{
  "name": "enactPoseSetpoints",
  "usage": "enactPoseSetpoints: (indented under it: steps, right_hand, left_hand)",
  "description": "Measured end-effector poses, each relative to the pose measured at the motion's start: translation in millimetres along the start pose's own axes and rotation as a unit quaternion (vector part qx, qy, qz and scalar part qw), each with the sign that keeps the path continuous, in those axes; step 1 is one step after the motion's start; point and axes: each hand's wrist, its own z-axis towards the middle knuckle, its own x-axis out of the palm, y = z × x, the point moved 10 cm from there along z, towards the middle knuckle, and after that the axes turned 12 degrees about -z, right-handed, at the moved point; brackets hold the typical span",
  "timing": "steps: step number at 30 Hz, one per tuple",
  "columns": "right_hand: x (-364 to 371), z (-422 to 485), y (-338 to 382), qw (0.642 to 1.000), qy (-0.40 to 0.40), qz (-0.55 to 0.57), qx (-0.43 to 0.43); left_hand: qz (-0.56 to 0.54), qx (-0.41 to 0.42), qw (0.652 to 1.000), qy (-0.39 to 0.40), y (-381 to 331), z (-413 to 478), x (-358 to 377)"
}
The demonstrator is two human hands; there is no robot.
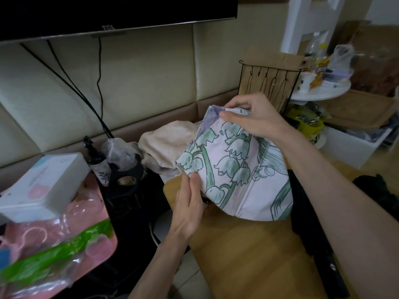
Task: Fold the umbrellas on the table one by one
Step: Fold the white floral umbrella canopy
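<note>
A pale pink umbrella printed with green bell flowers is held up above the wooden table in the middle of the view. My right hand pinches the canopy's top edge between thumb and fingers. My left hand grips the lower left edge of the cloth. The fabric hangs in flat pleats between the two hands. Its shaft and handle are hidden behind the cloth. A black umbrella lies on the table under my right forearm.
A beige cloth is heaped behind the umbrella. On the left are a white box, a pink plastic pack, a small spray bottle and cables. A wire rack and cluttered shelves stand at the right. A television hangs above.
</note>
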Motion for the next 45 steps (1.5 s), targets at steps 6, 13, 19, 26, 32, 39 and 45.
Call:
enactPoseSetpoints:
  steps: [6,13,19,26,32,39,45]
  right_hand:
    - [3.0,1.0,2.3,1.0,0.012,-0.015,0.004]
    - [-7.6,-5.7,10.5,0.985,-0.084,-0.147,0.041]
    - [-2.7,-2.0,14.7,0.999,-0.032,-0.037,0.014]
    - [0.7,-7.7,42.2,0.967,0.037,-0.244,-0.057]
    - [-6.0,6.8,36.2,0.933,0.058,-0.355,0.01]
    - [3.1,0.6,24.2,0.987,0.141,-0.048,0.065]
    - [4.2,-0.2,5.5,0.986,0.122,0.034,0.111]
  left_hand:
    - [-0.03,0.007,0.999,-0.011,-11.0,0.2,-0.8]
    - [0.112,0.11,0.988,0.011,-28.5,-2.4,8.4]
    - [0.117,0.099,0.988,0.028,-16.9,0.6,4.1]
    - [0.137,0.112,0.984,0.011,-18.8,0.8,3.9]
    - [0.157,0.095,0.983,0.011,-22.1,-3.7,7.0]
    - [0.169,0.084,0.982,-0.002,-18.3,-2.7,4.4]
    - [0.131,0.09,0.987,0.0,-12.8,-3.0,4.8]
